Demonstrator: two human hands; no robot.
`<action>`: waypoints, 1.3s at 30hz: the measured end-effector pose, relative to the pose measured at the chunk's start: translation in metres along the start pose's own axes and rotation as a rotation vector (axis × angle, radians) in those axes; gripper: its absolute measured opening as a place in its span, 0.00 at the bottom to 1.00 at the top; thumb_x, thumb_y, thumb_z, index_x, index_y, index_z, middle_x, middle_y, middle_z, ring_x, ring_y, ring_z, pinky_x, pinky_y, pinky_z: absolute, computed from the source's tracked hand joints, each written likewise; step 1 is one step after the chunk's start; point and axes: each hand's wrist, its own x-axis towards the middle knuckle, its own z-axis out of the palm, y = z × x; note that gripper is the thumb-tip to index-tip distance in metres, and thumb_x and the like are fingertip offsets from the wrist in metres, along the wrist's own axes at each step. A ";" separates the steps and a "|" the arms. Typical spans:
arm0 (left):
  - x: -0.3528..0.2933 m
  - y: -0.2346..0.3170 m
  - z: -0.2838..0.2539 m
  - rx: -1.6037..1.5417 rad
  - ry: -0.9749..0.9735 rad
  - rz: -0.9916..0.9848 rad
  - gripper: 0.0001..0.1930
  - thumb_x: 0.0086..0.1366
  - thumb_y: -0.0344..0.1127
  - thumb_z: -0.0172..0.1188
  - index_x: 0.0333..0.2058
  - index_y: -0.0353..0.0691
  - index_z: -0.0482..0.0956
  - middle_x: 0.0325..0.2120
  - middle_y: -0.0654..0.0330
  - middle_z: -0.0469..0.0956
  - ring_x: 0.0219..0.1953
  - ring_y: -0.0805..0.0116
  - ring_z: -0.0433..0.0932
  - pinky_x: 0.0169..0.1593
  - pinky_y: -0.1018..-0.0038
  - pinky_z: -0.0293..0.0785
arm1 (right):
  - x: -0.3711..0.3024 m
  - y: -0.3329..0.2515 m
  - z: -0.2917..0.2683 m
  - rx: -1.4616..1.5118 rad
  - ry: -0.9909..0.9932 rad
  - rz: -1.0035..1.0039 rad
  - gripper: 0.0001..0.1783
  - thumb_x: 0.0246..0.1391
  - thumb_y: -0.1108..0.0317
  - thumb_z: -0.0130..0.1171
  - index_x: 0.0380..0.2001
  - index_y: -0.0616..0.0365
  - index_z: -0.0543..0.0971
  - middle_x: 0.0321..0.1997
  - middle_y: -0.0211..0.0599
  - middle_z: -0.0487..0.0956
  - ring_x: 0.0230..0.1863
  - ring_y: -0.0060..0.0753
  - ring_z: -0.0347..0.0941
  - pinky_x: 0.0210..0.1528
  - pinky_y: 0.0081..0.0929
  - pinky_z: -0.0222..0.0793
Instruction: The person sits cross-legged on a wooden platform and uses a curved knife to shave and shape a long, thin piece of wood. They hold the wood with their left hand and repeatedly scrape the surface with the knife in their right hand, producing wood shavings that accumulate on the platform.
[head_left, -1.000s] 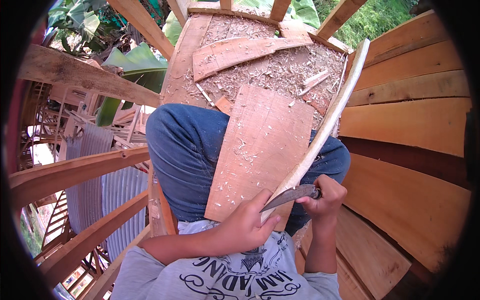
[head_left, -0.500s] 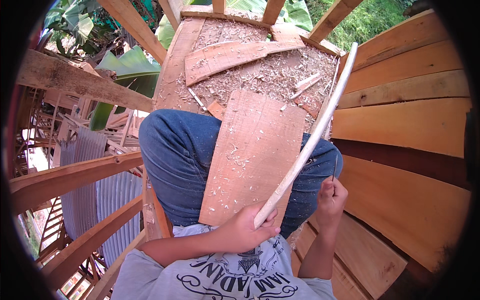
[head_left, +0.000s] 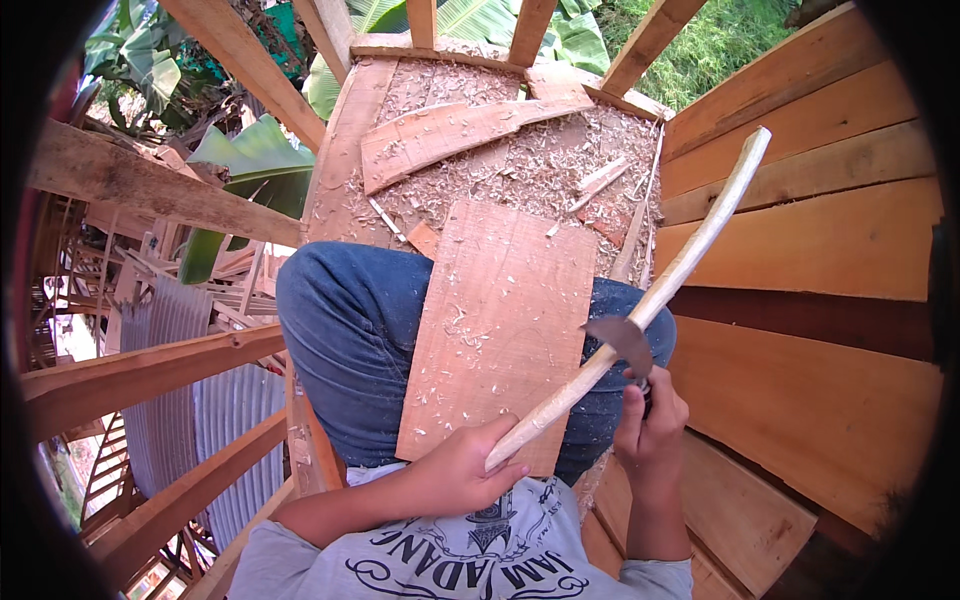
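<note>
My left hand (head_left: 468,466) is closed around the lower end of a long, slightly curved, pale peeled stick (head_left: 690,262). The stick slants up and to the right, over my right thigh. In my right hand (head_left: 652,425) is a knife (head_left: 622,341) with a broad, curved dark blade and a dark handle mostly hidden by my fingers. Its blade lies across the middle of the stick, apparently touching it. Under the stick, a flat wooden board (head_left: 500,330) rests across my lap, with scattered shavings on it.
A curved plank (head_left: 440,138) and wood offcuts (head_left: 603,176) lie among shavings on the wooden floor ahead. A plank wall (head_left: 800,240) stands close on my right. Wooden rails (head_left: 150,372) run along the left, with corrugated sheets (head_left: 235,420) below.
My right hand has turned, bringing the knife blade onto the stick, its broad side now showing. The stick's far end has swung right and down; my left hand has shifted slightly left.
</note>
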 end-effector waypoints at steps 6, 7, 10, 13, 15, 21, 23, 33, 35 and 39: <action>-0.005 0.007 -0.011 0.173 0.067 -0.089 0.11 0.61 0.32 0.61 0.34 0.33 0.69 0.17 0.54 0.72 0.19 0.66 0.73 0.24 0.70 0.65 | 0.028 0.026 -0.012 0.035 0.096 0.095 0.07 0.58 0.70 0.52 0.33 0.63 0.72 0.19 0.41 0.70 0.17 0.41 0.70 0.21 0.32 0.64; -0.008 0.006 -0.012 0.170 0.074 -0.097 0.11 0.61 0.32 0.62 0.33 0.33 0.69 0.17 0.53 0.72 0.19 0.65 0.74 0.24 0.69 0.65 | 0.031 0.029 -0.016 0.023 0.146 0.158 0.07 0.58 0.69 0.52 0.32 0.63 0.72 0.19 0.41 0.70 0.17 0.41 0.70 0.21 0.32 0.64; -0.016 0.003 -0.014 0.168 0.003 -0.051 0.11 0.61 0.33 0.60 0.34 0.34 0.68 0.18 0.55 0.72 0.21 0.65 0.72 0.27 0.70 0.66 | 0.018 0.004 -0.011 -0.040 -0.155 -0.332 0.08 0.58 0.69 0.53 0.32 0.63 0.73 0.18 0.40 0.70 0.17 0.43 0.70 0.20 0.33 0.64; -0.015 -0.005 -0.027 0.036 -0.094 -0.049 0.11 0.62 0.34 0.60 0.32 0.36 0.68 0.19 0.60 0.67 0.22 0.71 0.66 0.28 0.73 0.63 | 0.024 0.017 -0.004 0.040 -0.071 -0.204 0.10 0.55 0.66 0.57 0.31 0.63 0.73 0.19 0.40 0.70 0.17 0.43 0.70 0.20 0.34 0.65; -0.014 -0.008 -0.032 -0.017 -0.140 -0.049 0.12 0.62 0.34 0.61 0.29 0.38 0.66 0.18 0.65 0.63 0.21 0.75 0.61 0.27 0.75 0.61 | 0.028 0.022 -0.004 0.059 -0.023 -0.022 0.11 0.53 0.65 0.59 0.31 0.63 0.74 0.20 0.40 0.70 0.17 0.43 0.70 0.20 0.33 0.66; -0.023 -0.006 -0.044 -0.029 -0.180 -0.068 0.16 0.60 0.32 0.64 0.24 0.43 0.62 0.17 0.72 0.60 0.21 0.82 0.58 0.25 0.79 0.57 | 0.042 0.029 -0.009 -0.097 0.107 -0.190 0.10 0.51 0.63 0.60 0.27 0.59 0.74 0.16 0.37 0.67 0.16 0.40 0.69 0.18 0.33 0.63; -0.019 -0.007 -0.046 -0.018 -0.149 -0.088 0.16 0.60 0.32 0.64 0.23 0.43 0.62 0.17 0.72 0.60 0.21 0.82 0.58 0.24 0.79 0.57 | 0.037 0.024 -0.011 -0.124 0.060 -0.201 0.11 0.50 0.62 0.60 0.25 0.58 0.73 0.16 0.36 0.67 0.16 0.39 0.68 0.18 0.33 0.63; -0.022 -0.004 -0.049 0.013 -0.171 -0.044 0.15 0.60 0.32 0.63 0.24 0.42 0.63 0.17 0.70 0.61 0.21 0.80 0.59 0.24 0.78 0.58 | 0.027 -0.002 -0.005 -0.141 -0.122 -0.450 0.12 0.49 0.60 0.60 0.22 0.55 0.73 0.16 0.34 0.66 0.16 0.35 0.68 0.18 0.32 0.63; -0.023 -0.002 -0.052 0.017 -0.191 -0.058 0.16 0.59 0.31 0.64 0.24 0.42 0.62 0.18 0.70 0.61 0.21 0.80 0.59 0.24 0.78 0.57 | 0.030 0.017 0.002 -0.030 0.066 -0.410 0.12 0.47 0.59 0.62 0.22 0.54 0.73 0.14 0.31 0.61 0.15 0.33 0.66 0.17 0.31 0.62; -0.021 -0.009 -0.051 0.019 -0.124 -0.026 0.16 0.60 0.32 0.64 0.24 0.42 0.61 0.18 0.71 0.61 0.21 0.81 0.59 0.25 0.79 0.58 | 0.032 0.009 -0.002 -0.152 -0.080 -0.367 0.13 0.50 0.59 0.60 0.23 0.57 0.73 0.16 0.36 0.67 0.16 0.38 0.69 0.17 0.31 0.63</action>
